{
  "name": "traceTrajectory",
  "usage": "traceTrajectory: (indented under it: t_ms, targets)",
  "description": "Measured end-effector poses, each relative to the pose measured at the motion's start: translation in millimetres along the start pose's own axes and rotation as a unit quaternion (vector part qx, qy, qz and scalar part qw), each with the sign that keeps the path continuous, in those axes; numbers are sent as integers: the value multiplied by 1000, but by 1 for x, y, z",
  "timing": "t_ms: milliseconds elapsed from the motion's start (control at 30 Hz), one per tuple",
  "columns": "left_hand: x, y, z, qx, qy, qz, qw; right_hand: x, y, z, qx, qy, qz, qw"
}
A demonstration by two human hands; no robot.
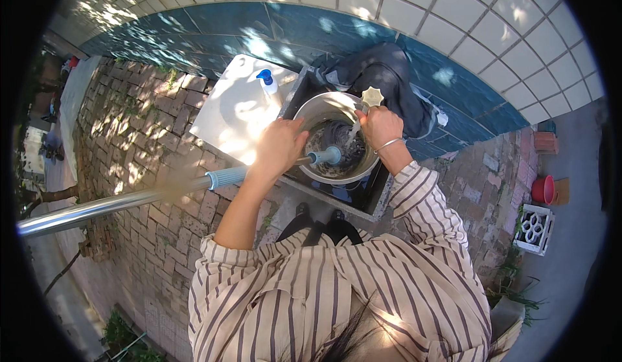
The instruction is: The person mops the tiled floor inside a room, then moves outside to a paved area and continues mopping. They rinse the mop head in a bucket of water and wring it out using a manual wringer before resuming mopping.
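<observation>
My left hand (279,143) is at the left rim of a metal bucket (316,104), over a mop's pole. Its fingers are partly hidden, so I cannot tell whether it grips the rim. The silver mop pole (146,198), with a light-blue ribbed grip (227,176), passes beneath my left wrist into the bucket. Dark mop strands (340,133) lie under its blue socket (326,155). My right hand (384,128) is curled around a tap just below its pale star-shaped knob (372,96). Water (353,132) runs from there into the bucket.
The bucket stands in a dark stone sink (362,211). A dark cloth (384,75) is draped over the sink's back edge by the tiled wall (311,24). On a white slab (226,104) stands a blue-topped pump bottle (268,85). Brick paving (160,235) surrounds the sink.
</observation>
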State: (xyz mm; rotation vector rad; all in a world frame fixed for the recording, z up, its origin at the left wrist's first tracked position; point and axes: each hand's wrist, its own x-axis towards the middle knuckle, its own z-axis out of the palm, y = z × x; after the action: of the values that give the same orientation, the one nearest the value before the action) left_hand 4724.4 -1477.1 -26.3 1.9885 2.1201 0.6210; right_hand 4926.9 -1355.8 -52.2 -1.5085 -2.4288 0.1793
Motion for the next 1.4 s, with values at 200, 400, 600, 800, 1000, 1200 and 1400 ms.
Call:
traceTrajectory:
  t_ms: [200, 400, 600, 800, 1000, 1200, 1400]
  targets:
    - [-73, 11, -85, 126, 241, 50, 961, 26, -8, -39, -86, 5, 11, 996]
    - [-121, 6, -111, 229, 632, -216, 708, 49, 4, -31, -64, -112, -43, 991]
    - [-95, -2, -128, -584, 508, -123, 622, 53, 12, -21, -66, -106, -88, 988]
    - [-65, 32, -164, -674, 384, -47, 629, 61, 18, -17, -44, -142, -93, 985]
    - [-35, 66, -168, -668, 323, 96, 663, 38, 13, -29, -30, -103, -28, 994]
    - [-17, 107, -200, -668, 143, 258, 683, 11, -9, -67, 176, 1, -158, 972]
    - [17, 128, -197, -634, -2, 285, 719, -4, -79, -83, 505, -103, -336, 788]
